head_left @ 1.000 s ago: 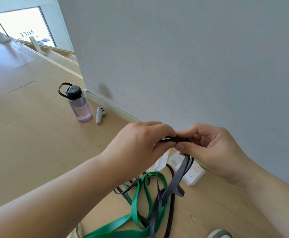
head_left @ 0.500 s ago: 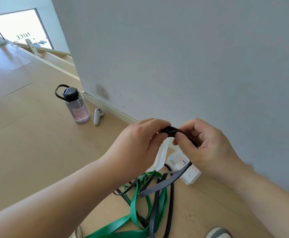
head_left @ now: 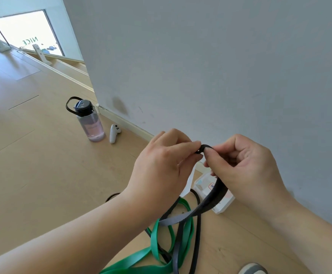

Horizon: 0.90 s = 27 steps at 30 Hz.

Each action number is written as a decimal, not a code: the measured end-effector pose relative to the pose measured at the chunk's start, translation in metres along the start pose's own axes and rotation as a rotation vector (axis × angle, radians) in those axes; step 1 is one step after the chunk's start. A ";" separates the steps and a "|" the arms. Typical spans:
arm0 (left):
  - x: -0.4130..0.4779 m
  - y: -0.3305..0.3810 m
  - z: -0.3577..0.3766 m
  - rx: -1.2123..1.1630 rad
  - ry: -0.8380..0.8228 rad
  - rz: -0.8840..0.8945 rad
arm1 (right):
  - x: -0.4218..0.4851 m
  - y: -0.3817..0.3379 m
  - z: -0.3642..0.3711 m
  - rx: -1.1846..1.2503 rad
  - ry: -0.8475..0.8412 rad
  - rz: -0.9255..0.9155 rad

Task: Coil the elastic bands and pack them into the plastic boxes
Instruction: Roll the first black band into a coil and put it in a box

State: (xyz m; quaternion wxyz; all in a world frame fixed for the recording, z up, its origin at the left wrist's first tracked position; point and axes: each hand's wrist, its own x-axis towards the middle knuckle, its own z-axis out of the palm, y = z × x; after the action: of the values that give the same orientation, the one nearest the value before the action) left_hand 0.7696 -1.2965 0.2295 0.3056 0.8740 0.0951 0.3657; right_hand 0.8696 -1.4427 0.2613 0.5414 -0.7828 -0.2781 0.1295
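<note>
Both bare forearms reached forward and the hands met, almost touching. The left hand [head_left: 161, 165] pinched the rolled end of the dark band [head_left: 203, 148] with its fingertips. The right hand [head_left: 246, 165] pinched it from the other side, fingers curled.

The big dark letters NICE [head_left: 29, 41] stand on the bright window [head_left: 7, 26] far off at the top left. They are backwards, as if seen from behind the glass. The clear plastic box [head_left: 223, 206] on the floor by the wall has a small sticker [head_left: 211, 186] with red and blue marks, too small to read.
</note>
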 end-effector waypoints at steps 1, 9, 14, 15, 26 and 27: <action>-0.001 0.001 0.002 -0.008 0.001 0.004 | 0.001 0.000 0.000 0.001 0.008 0.008; 0.000 -0.002 0.003 -0.072 -0.034 0.038 | 0.006 0.001 -0.006 0.141 -0.061 0.101; -0.001 0.001 -0.002 0.073 -0.053 0.119 | 0.006 0.000 -0.005 0.222 -0.126 0.111; -0.001 0.002 -0.003 0.086 -0.047 0.131 | 0.006 -0.001 -0.004 0.241 -0.137 0.109; 0.002 -0.005 -0.010 0.064 -0.133 0.190 | 0.005 -0.009 -0.002 0.275 -0.187 0.073; 0.002 -0.006 -0.009 0.071 -0.122 0.177 | 0.004 -0.009 -0.002 0.287 -0.189 0.079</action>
State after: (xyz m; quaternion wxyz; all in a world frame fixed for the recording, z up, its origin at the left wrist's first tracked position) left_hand 0.7649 -1.2868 0.2326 0.2461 0.9099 0.0114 0.3337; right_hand 0.8713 -1.4390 0.2711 0.6136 -0.6921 -0.2756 0.2619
